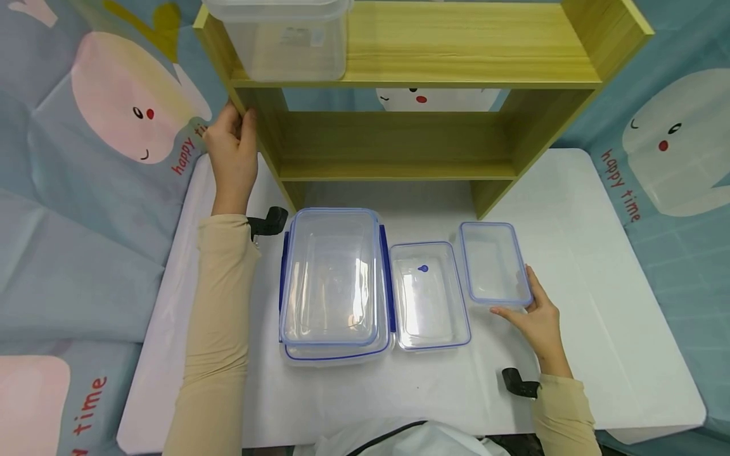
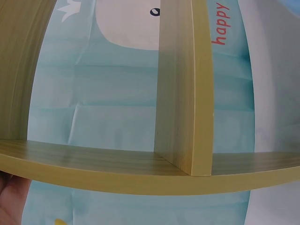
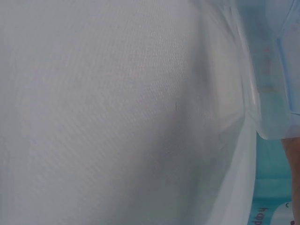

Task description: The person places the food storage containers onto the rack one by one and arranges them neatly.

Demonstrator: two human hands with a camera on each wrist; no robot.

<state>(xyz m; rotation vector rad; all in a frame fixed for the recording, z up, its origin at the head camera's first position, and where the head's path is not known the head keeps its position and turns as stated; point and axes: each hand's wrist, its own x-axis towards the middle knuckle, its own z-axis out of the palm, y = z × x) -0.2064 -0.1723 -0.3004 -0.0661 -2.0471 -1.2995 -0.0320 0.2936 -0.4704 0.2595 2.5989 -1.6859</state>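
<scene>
At the upper left of the head view, my left hand (image 1: pixel 232 149) grips the front edge of the left side panel of a wooden shelf (image 1: pixel 416 172). Part of that hand shows at the lower left of the left wrist view, behind the panel. My right hand (image 1: pixel 538 323) holds a small clear plastic food container (image 1: pixel 495 263) by its near right corner, thumb at the near edge and fingers along the right side. In the right wrist view the container's clear wall (image 3: pixel 274 112) fills the right edge.
A small clear container (image 1: pixel 430 297) with a blue plug lies left of the held one. Further left sit stacked larger containers (image 1: pixel 331 278) with blue side clips. Another clear box (image 1: pixel 288 50) stands on the shelf's top level. All this is on a white table (image 1: pixel 599 285).
</scene>
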